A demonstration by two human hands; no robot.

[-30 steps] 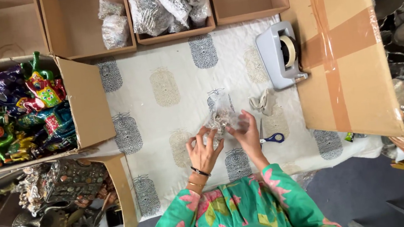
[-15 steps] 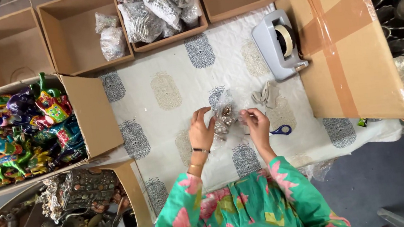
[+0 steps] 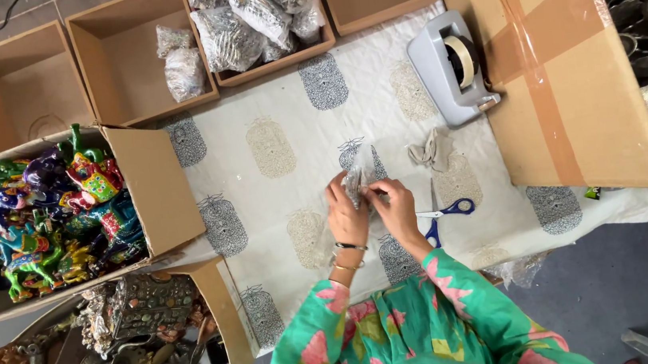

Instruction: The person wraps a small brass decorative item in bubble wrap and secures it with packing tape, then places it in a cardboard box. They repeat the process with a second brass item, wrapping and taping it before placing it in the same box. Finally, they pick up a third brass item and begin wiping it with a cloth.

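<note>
Both my hands are together over the patterned white cloth point(image 3: 284, 106), gripping a small clear plastic bag point(image 3: 361, 174) with something silvery in it. My left hand point(image 3: 346, 216) holds its left side and my right hand point(image 3: 394, 203) holds its right side. Bangles circle my left wrist, and green floral sleeves cover both arms. Blue-handled scissors point(image 3: 444, 213) lie on the cloth just right of my right hand. A crumpled bit of beige material point(image 3: 431, 149) lies beyond them.
A grey tape dispenser point(image 3: 452, 68) stands at the far right beside a large taped cardboard box point(image 3: 560, 61). Open cardboard boxes point(image 3: 126, 58) line the far edge, two holding bagged items. A box of colourful figurines point(image 3: 54, 210) is at left, metal ornaments point(image 3: 128, 339) below.
The view has shifted slightly. The bag, held up and spread open a second ago, is now lowered to the cloth and pressed narrow between my two hands.
</note>
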